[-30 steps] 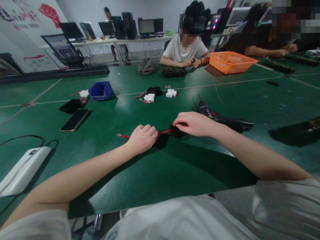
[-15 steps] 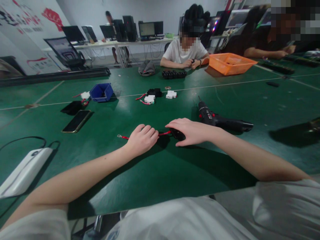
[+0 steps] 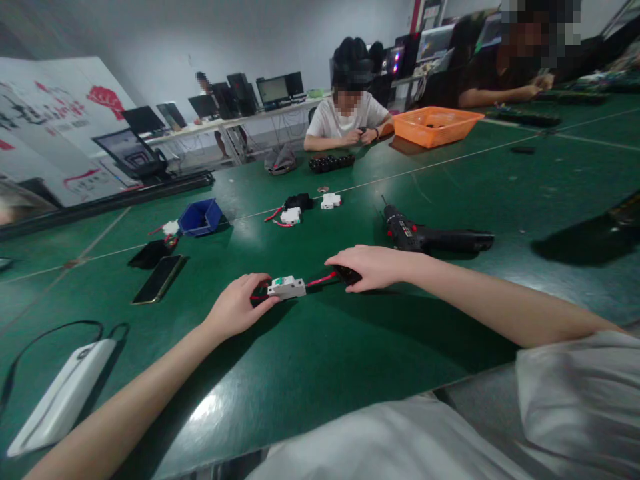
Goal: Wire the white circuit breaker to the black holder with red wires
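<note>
Two bare hands work just above or on the green table (image 3: 300, 373). The left hand (image 3: 239, 303) has its grip pinching the left end of the white breaker (image 3: 287, 288), thumb on the near side, fingers on the far side; a green switch (image 3: 281, 281) shows on top. From the breaker's right end a red wire (image 3: 321, 281) runs across to the black block (image 3: 347, 274), which the right hand (image 3: 373, 265) covers from above, its grip closed around it with the thumb on the near side. The breaker lies between the two hands, near the middle of the table.

Just beyond the right hand lies the drill (image 3: 430, 238), bit pointing away. Farther off, two white units (image 3: 291, 215) (image 3: 331, 201) lie near a black piece (image 3: 299, 201). To the left are a phone (image 3: 160, 279) and a blue bin (image 3: 213, 221).
</note>
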A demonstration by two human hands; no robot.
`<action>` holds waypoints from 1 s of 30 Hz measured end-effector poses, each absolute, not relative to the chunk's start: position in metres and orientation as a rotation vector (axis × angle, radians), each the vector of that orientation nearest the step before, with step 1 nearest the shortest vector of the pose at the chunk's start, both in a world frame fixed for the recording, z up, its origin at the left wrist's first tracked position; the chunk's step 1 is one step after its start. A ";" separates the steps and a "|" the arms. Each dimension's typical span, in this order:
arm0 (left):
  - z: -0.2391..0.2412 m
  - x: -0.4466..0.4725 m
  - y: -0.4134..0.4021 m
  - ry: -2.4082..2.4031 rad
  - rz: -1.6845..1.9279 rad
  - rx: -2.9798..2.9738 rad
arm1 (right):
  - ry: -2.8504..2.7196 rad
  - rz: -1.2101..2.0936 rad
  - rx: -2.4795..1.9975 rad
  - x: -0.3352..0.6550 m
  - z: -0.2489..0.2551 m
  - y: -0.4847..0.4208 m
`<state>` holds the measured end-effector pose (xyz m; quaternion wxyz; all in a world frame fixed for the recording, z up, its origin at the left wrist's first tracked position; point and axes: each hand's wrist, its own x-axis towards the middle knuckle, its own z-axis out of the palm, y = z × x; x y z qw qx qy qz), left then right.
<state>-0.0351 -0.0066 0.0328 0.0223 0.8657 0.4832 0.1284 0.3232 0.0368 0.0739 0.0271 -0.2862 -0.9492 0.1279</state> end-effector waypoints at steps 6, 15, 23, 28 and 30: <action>0.026 -0.032 -0.011 1.474 0.466 2.565 | -2.926 0.373 -0.903 0.323 0.068 0.040; 0.024 -0.033 -0.015 1.451 0.470 2.460 | -2.904 0.407 -0.920 0.320 0.064 0.039; 0.038 -0.031 -0.023 1.521 0.386 2.607 | -2.807 0.420 -0.959 0.354 0.098 0.032; 0.055 -0.031 -0.024 1.534 0.408 2.752 | -2.726 0.278 -1.236 0.425 0.116 0.035; 0.064 -0.023 -0.022 1.493 0.436 2.806 | -2.705 0.246 -1.386 0.456 0.112 0.039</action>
